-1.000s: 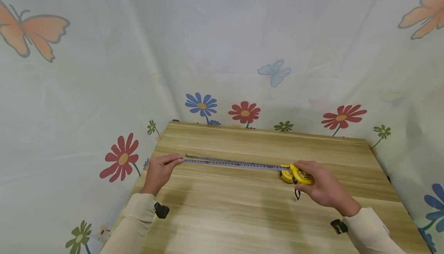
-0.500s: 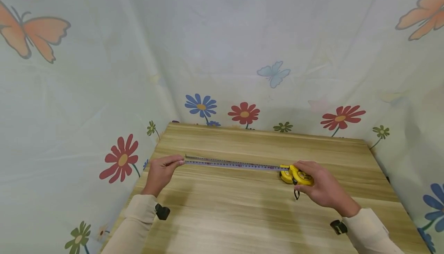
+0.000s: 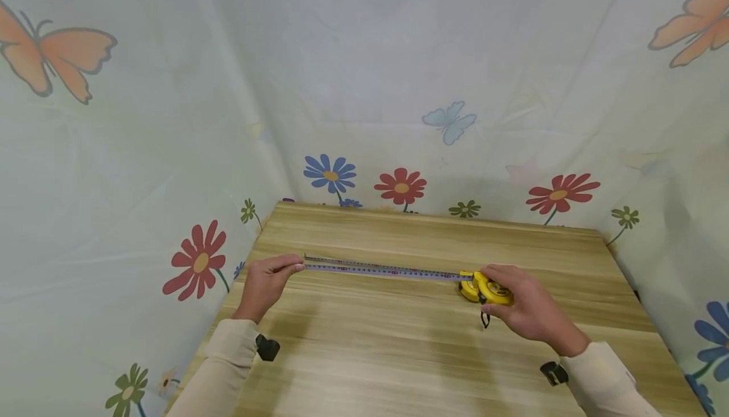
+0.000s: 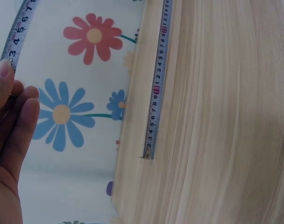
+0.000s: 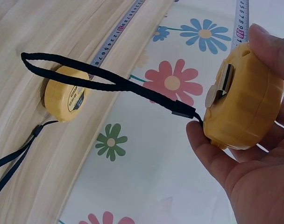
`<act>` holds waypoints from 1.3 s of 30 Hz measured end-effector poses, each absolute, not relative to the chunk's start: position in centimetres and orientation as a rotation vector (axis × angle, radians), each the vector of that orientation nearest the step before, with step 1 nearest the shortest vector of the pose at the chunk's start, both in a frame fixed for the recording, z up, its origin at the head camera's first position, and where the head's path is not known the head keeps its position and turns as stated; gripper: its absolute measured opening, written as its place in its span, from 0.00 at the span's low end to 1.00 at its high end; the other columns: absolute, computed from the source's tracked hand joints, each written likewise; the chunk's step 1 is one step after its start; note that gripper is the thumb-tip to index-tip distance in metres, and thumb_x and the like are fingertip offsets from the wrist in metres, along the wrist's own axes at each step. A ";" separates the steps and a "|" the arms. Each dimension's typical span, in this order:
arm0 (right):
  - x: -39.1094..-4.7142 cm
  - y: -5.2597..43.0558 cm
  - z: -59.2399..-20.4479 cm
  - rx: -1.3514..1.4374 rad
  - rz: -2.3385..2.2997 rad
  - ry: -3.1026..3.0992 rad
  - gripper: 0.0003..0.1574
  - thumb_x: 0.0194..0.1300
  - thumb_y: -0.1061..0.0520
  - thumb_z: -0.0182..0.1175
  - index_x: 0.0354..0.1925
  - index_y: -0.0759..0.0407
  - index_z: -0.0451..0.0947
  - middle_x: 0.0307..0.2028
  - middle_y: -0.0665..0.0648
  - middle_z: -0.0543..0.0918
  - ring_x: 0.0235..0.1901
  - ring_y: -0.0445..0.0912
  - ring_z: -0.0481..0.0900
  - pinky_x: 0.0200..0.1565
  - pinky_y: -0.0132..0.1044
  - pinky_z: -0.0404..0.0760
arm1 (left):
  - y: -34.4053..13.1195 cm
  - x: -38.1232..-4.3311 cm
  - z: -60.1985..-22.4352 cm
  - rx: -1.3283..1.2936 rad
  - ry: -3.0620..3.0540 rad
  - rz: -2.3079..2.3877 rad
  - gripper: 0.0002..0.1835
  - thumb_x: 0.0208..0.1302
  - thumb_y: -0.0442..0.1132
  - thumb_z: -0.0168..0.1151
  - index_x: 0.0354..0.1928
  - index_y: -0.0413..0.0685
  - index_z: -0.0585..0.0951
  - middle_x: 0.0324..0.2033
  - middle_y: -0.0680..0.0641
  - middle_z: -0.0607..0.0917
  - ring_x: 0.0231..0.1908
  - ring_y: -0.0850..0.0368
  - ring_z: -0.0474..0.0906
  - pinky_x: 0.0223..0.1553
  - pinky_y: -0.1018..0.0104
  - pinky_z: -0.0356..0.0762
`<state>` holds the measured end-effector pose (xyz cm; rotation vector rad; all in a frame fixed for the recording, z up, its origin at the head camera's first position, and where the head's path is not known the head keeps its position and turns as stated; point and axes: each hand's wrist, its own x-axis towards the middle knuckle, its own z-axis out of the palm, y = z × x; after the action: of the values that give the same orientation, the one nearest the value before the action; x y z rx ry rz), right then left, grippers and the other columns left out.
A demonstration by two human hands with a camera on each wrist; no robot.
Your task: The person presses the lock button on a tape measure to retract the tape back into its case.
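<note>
My right hand (image 3: 529,306) grips a yellow tape measure (image 5: 247,100), its black wrist strap (image 5: 156,95) hanging from the case. From it a pulled-out blade (image 3: 370,270) runs straight across to my left hand (image 3: 264,284), whose thumb and fingers pinch the blade's end. That end is covered by the fingertips. A second yellow tape measure (image 5: 66,95) lies on the table beneath, with its own blade (image 4: 156,93) drawn out along the wood. The hooked tip (image 4: 147,156) of that lower blade shows in the left wrist view. In the head view the two blades run nearly parallel.
The wood-grain table (image 3: 364,354) lies under both hands. A pale curtain (image 3: 364,75) printed with flowers and butterflies encloses its back and sides. The lying tape's black strap (image 5: 16,161) trails over the wood.
My left hand has drifted very slightly right with the held blade's end. My right hand has shifted barely left. The lying tape measure has stayed put.
</note>
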<state>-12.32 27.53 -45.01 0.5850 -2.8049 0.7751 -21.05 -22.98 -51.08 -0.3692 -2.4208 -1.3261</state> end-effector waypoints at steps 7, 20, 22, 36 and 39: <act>-12.9 27.6 -44.6 0.583 0.779 -2.807 0.37 0.61 0.59 0.77 0.66 0.64 0.78 0.64 0.68 0.81 0.61 0.64 0.81 0.55 0.61 0.83 | -22.8 -21.9 -50.8 -0.378 -2.410 -1.335 0.07 0.66 0.42 0.73 0.44 0.58 0.93 0.43 0.51 0.94 0.45 0.71 0.88 0.47 0.78 0.83; -13.5 27.6 -45.0 0.585 0.778 -2.795 0.38 0.59 0.57 0.78 0.65 0.64 0.79 0.62 0.66 0.83 0.59 0.62 0.83 0.56 0.60 0.83 | -22.3 -22.6 -51.5 -0.420 -2.397 -1.379 0.07 0.66 0.41 0.73 0.44 0.55 0.93 0.43 0.49 0.94 0.46 0.62 0.90 0.48 0.76 0.84; -13.6 27.6 -45.1 0.579 0.786 -2.800 0.38 0.59 0.57 0.78 0.65 0.64 0.79 0.62 0.65 0.83 0.59 0.61 0.82 0.56 0.60 0.83 | -22.3 -22.6 -51.7 -0.422 -2.397 -1.379 0.07 0.66 0.41 0.73 0.44 0.54 0.93 0.43 0.49 0.94 0.46 0.60 0.90 0.48 0.75 0.84; -13.7 27.9 -45.8 0.558 0.824 -2.820 0.37 0.59 0.57 0.78 0.64 0.64 0.80 0.62 0.66 0.83 0.60 0.61 0.82 0.57 0.60 0.83 | -21.5 -22.8 -52.7 -0.414 -2.416 -1.418 0.07 0.66 0.41 0.73 0.43 0.52 0.93 0.41 0.49 0.94 0.44 0.67 0.89 0.45 0.74 0.85; -13.8 28.0 -45.6 0.545 0.817 -2.829 0.37 0.60 0.56 0.78 0.65 0.63 0.80 0.63 0.65 0.83 0.60 0.61 0.82 0.57 0.60 0.83 | -21.3 -23.0 -52.5 -0.421 -2.421 -1.431 0.07 0.66 0.41 0.73 0.43 0.52 0.93 0.42 0.49 0.94 0.44 0.66 0.89 0.46 0.73 0.86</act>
<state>-13.85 28.04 -45.60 0.5446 -2.8291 0.8174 -23.03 -21.31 -52.49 -0.4208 -2.4214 -1.4311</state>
